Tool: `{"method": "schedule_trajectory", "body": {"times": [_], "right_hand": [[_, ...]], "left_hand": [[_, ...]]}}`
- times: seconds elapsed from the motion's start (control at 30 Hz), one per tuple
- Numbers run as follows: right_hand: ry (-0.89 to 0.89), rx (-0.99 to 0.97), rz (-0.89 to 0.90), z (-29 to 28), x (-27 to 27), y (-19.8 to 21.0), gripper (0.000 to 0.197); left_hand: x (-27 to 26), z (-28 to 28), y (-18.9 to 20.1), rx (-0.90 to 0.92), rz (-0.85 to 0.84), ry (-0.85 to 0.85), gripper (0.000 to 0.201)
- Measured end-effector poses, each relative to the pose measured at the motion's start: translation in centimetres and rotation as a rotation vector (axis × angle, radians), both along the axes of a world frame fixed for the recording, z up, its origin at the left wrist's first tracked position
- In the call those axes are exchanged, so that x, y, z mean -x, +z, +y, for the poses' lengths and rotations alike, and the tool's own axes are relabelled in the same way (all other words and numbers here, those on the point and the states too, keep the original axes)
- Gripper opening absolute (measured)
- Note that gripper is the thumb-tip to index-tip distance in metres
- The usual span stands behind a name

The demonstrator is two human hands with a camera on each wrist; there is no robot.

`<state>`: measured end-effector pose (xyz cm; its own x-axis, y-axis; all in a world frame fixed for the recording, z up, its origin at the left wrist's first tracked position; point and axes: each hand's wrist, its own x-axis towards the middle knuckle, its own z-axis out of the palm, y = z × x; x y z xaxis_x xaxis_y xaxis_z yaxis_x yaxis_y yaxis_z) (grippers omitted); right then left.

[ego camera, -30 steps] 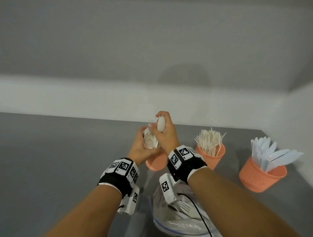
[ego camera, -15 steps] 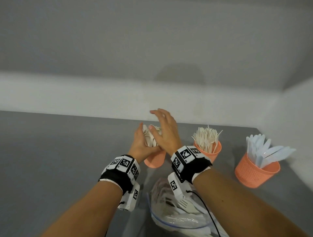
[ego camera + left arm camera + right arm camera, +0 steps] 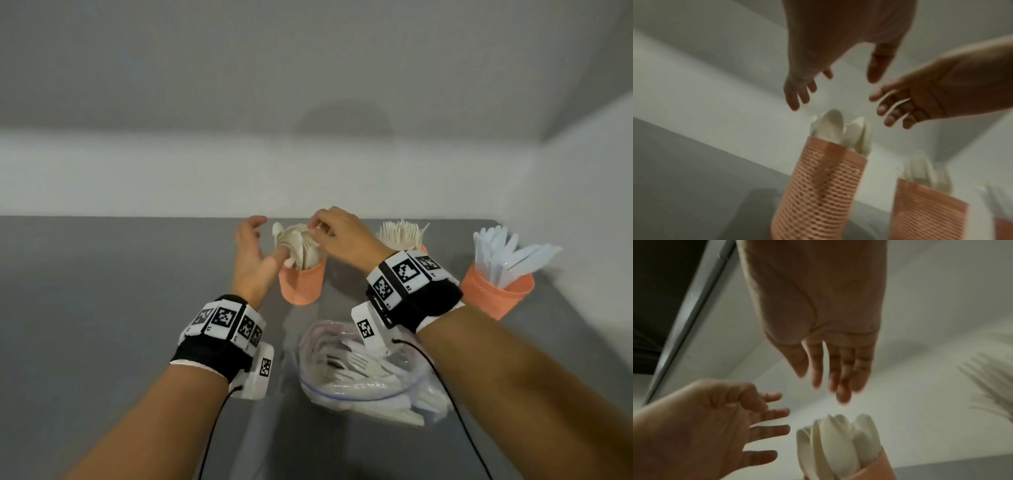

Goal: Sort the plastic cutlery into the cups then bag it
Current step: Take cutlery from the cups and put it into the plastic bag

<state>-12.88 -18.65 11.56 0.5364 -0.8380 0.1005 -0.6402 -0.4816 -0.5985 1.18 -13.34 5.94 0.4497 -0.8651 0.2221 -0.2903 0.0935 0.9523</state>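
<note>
Spoons stand upright, bowls up, in the left orange cup between both hands: left hand relaxed, holding nothing; right hand nearer, fingertips apparently touching the bowls.

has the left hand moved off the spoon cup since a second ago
Yes. The left hand was cupped against the spoons; now it sits open, pulled back to the left of the spoon cup, which stands in place.

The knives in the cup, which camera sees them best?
The head camera: the knives stand whole in the rightmost orange cup. The left wrist view catches only a blurred cup edge there; the right wrist view misses them.
</note>
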Motion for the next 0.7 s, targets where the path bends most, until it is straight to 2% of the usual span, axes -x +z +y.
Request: {"method": "schedule_trajectory", "body": {"times": [0.07,0.13,0.2,0.27,0.33,0.37,0.43,0.57,0.63,0.7], "right_hand": [[0.043,-0.137,0.093,1.4,1.8,0.1,0.02],[0.092,-0.297,0.17,3.0,3.7,-0.8,0.017],[0.127,-0.364,0.279,4.4,5.6,-2.3,0.019],[0.132,-0.355,0.448,5.9,7.1,-4.0,0.02],[0.108,-0.303,0.647,7.3,8.2,-6.1,0.025],[0.098,-0.281,0.721,7.9,8.6,-7.2,0.027],[0.087,-0.26,0.799,8.8,9.0,-9.5,0.037],[-0.031,-0.108,0.772,10.1,8.9,-12.0,0.06],[-0.092,-0.091,0.668,10.5,9.0,-12.5,0.065],[-0.117,-0.139,0.5,10.6,9.5,-12.4,0.068]], "left_hand": [[1.2,1.8,-0.2,0.095,-0.032,0.009,0.028],[2.7,3.1,-1.2,0.022,-0.144,-0.148,0.01],[4.1,3.8,-3.4,-0.187,-0.369,-0.34,0.017],[4.9,4.1,-5.9,-0.461,-0.602,-0.417,0.025],[5.4,4.6,-7.3,-0.714,-0.74,-0.488,0.032],[5.6,4.9,-7.7,-0.802,-0.757,-0.538,0.042],[6.1,5.5,-7.6,-0.864,-0.672,-0.609,0.063],[6.4,5.8,-7.8,-0.731,-0.48,-0.595,0.084],[6.6,6.1,-7.7,-0.626,-0.25,-0.577,0.089],[6.9,6.6,-7.2,-0.519,0.11,-0.542,0.084]]}}
